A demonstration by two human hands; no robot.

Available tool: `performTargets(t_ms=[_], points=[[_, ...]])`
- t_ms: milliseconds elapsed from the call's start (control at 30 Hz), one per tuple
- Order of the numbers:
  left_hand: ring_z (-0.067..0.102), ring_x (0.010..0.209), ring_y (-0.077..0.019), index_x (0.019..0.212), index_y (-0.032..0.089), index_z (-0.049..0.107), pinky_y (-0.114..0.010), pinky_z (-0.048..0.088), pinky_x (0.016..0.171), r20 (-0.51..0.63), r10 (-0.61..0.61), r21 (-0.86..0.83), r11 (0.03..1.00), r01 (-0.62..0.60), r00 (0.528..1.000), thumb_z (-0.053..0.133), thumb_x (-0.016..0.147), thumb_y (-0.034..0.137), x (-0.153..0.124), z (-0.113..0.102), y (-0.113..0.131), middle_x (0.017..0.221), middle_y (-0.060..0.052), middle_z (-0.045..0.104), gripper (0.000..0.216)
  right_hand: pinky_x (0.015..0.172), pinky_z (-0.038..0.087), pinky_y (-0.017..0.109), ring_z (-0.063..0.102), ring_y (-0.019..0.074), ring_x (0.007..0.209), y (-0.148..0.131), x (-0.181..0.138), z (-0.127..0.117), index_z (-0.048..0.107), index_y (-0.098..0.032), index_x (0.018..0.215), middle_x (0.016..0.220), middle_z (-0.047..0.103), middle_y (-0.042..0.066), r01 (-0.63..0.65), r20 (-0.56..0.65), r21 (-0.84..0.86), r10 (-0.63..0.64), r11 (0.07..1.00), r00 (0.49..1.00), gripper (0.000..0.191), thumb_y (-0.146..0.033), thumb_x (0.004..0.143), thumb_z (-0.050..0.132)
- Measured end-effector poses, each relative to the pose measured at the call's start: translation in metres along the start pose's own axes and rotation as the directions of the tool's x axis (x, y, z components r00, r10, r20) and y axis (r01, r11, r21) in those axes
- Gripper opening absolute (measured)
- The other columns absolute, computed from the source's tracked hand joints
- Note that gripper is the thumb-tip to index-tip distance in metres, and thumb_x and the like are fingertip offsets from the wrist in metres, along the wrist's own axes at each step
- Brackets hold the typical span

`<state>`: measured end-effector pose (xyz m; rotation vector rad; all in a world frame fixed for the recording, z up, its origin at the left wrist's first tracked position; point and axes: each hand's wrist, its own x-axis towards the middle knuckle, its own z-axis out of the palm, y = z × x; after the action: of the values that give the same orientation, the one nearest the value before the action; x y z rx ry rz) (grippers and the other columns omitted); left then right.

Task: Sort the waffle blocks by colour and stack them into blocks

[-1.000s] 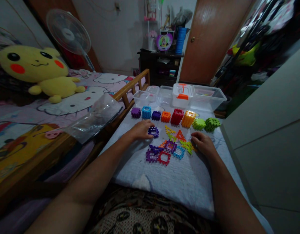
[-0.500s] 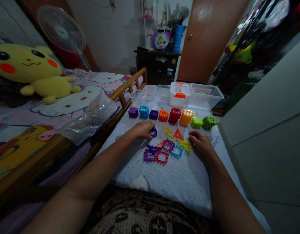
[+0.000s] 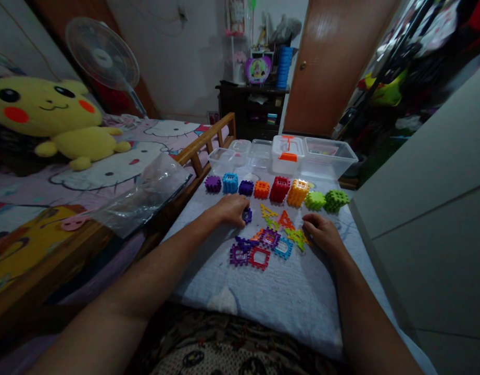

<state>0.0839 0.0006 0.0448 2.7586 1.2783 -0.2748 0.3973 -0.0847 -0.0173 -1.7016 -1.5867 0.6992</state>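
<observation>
My left hand [image 3: 232, 209] is closed at the fingertips on a dark blue notched building tile [image 3: 247, 215], held low over the cloth-covered table. Its fingers partly cover the tile. On the right, my right hand [image 3: 321, 229] rests with loosely bent fingers beside lime triangle pieces [image 3: 297, 238]; nothing shows in it. Between and below the hands lie loose pieces: a yellow triangle [image 3: 268, 211], an orange triangle [image 3: 286, 220], a purple tile [image 3: 269, 237], a light blue tile [image 3: 282, 248] and a red square frame [image 3: 259, 258].
Behind the loose pieces runs a row of colour-sorted stacks, among them a red stack [image 3: 279, 189], a yellow-orange stack [image 3: 298, 192] and a green stack [image 3: 336, 200]. Clear plastic boxes [image 3: 329, 156] line the far edge. A wooden bed rail [image 3: 203, 146] borders the left; a pale cabinet [image 3: 431, 192] the right.
My left hand has shifted very slightly right with the dark blue tile. My right hand stays in nearly the same place. The view has tilted up a little.
</observation>
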Motion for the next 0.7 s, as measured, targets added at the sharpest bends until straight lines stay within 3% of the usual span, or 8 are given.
performTargets(t_ms=[167,300,500,700], points=[[0.058,0.107,-0.0282,0.109,0.020,0.064,-0.035,0.044,0.091,-0.150,0.027,0.041,0.999,-0.021,0.988,0.072,0.070,0.038,0.015,-0.036,-0.016,0.114,-0.010,0.066,0.044,0.067,0.051,0.032,0.065,0.0209,0.073,0.001,0.000,-0.001,0.070,-0.020,0.089,0.084,0.072,0.006,0.009,0.044,0.006,-0.009,1.000,0.999,0.027,-0.038,0.077,0.055],[0.056,0.113,-0.0294,0.115,0.019,0.064,-0.036,0.040,0.095,-0.183,-0.002,0.090,0.996,0.019,0.983,0.073,0.070,0.038,0.041,-0.060,-0.031,0.118,-0.010,0.064,0.050,0.067,0.051,0.032,0.065,0.0214,0.073,0.000,0.000,-0.003,0.070,-0.019,0.092,0.085,0.072,0.006,-0.009,0.051,0.004,0.009,1.000,0.999,0.029,-0.039,0.076,0.055],[0.056,0.111,-0.0318,0.115,0.018,0.068,-0.039,0.040,0.095,-0.086,-0.019,0.147,0.989,0.032,0.996,0.074,0.065,0.033,0.067,-0.060,-0.039,0.119,-0.012,0.066,0.052,0.074,0.052,0.034,0.067,0.0222,0.077,0.001,0.001,-0.002,0.070,-0.020,0.089,0.087,0.074,0.006,0.013,0.019,0.000,-0.013,1.000,1.000,0.026,-0.038,0.076,0.055],[0.057,0.109,-0.0312,0.113,0.020,0.070,-0.039,0.042,0.093,-0.015,-0.053,0.216,0.975,0.055,0.998,0.074,0.065,0.035,0.075,-0.054,-0.041,0.116,-0.011,0.068,0.051,0.069,0.051,0.033,0.065,0.0215,0.073,0.002,0.001,0.000,0.070,-0.020,0.087,0.082,0.073,0.005,-0.004,0.017,0.029,0.004,1.000,1.000,0.026,-0.038,0.075,0.055]])
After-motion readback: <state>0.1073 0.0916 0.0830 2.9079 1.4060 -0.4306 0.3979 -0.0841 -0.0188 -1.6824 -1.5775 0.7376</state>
